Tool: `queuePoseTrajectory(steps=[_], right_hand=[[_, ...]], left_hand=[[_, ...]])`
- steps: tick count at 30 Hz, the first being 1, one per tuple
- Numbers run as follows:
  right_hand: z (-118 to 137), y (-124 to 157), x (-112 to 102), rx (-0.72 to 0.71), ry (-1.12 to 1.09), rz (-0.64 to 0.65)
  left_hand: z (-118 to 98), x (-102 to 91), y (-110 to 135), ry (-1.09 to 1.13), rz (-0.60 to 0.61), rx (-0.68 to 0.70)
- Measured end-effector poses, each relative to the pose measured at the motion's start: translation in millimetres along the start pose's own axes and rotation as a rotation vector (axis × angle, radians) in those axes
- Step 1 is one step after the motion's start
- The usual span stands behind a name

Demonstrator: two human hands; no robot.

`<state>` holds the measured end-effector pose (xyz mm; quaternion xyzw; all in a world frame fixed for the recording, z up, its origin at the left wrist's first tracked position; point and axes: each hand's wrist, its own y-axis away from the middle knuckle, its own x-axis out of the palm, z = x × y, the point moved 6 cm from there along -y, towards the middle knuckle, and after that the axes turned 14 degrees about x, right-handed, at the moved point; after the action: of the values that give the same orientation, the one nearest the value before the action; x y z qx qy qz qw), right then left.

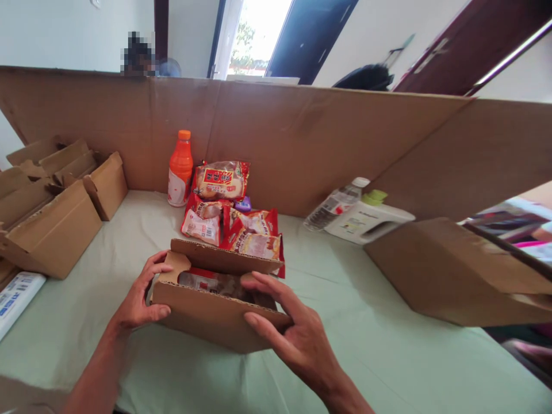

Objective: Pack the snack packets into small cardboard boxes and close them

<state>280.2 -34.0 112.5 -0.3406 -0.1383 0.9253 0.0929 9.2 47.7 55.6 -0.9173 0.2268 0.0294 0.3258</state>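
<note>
A small cardboard box (215,325) stands on the pale green cloth in front of me, its top flaps raised. Inside lies a snack packet (207,283) with red and clear wrapping, partly hidden by the box walls. My left hand (140,296) grips the box's left end, thumb on the near wall and fingers over the far corner. At the right end, my right hand (293,328) holds the box with its thumb on the near wall and fingers over the opening. Just behind the box are red snack packets (254,241).
Behind the packets stand an orange bottle (180,169) and a bag of rice crackers (221,179). A clear bottle (334,204) and a white jug (366,221) lean at the right. Cardboard boxes (64,230) sit left, another box (452,276) right. A cardboard wall (280,144) closes the back.
</note>
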Motion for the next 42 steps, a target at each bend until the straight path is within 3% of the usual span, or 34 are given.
queuePoseTrajectory(steps=[4,9,14,20,27,32,37,42], right_hand=[[-6,-7,5,0.014,0.024,-0.038],[-6,-9,8,-0.075,0.164,-0.141],[14,-5,8,-0.196,0.268,-0.169],[30,-5,1,-0.255,0.451,-0.333],[24,-7,0,-0.344,0.435,-0.329],[24,-3,9,-0.354,0.396,-0.181],[22,-2,11,-0.314,0.397,-0.127],[21,-3,14,-0.299,0.395,-0.078]], left_hand=[[0,1.5,0,0.020,-0.025,-0.015],[-2,6.1,1,0.078,-0.087,-0.001],[-9,8.9,-2,0.054,-0.048,0.078],[-6,6.6,-2,0.053,-0.075,0.051],[-6,6.1,-1,0.048,-0.096,0.085],[-3,10.0,2,0.069,-0.115,0.097],[2,12.2,7,0.133,-0.174,0.052],[-4,11.7,3,0.024,-0.098,0.098]])
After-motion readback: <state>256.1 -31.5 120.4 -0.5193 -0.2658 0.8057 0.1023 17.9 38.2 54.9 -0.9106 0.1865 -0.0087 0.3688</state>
